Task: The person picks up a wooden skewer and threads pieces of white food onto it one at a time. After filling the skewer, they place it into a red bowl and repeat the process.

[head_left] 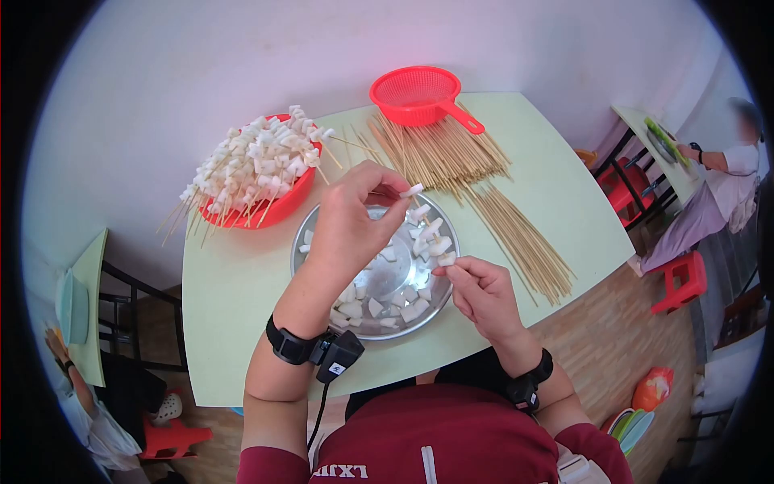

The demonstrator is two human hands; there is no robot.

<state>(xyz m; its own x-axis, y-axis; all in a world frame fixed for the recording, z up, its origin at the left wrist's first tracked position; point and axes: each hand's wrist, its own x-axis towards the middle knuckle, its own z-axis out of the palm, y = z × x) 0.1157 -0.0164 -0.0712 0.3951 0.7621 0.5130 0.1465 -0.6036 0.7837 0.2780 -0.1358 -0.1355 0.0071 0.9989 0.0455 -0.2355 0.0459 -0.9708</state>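
My left hand (364,211) is closed in a pinch on a small white chunk (411,191) above the far rim of a round metal tray (446,300). Below that chunk, a skewer with several white chunks (433,229) slants over the tray's right side. At its lower end my right hand (482,294) is closed, thumb and fingers pressed together right at the lowest chunk. More loose white chunks (376,306) lie in the tray, mostly along its near side. My left hand and forearm hide part of the tray's left side.
A red basin (282,211) piled with filled skewers (262,157) stands at the back left. Bare bamboo sticks (516,234) lie on the right of the pale table (234,323), with a red strainer (415,97) over their far end. Other people sit at tables left and right.
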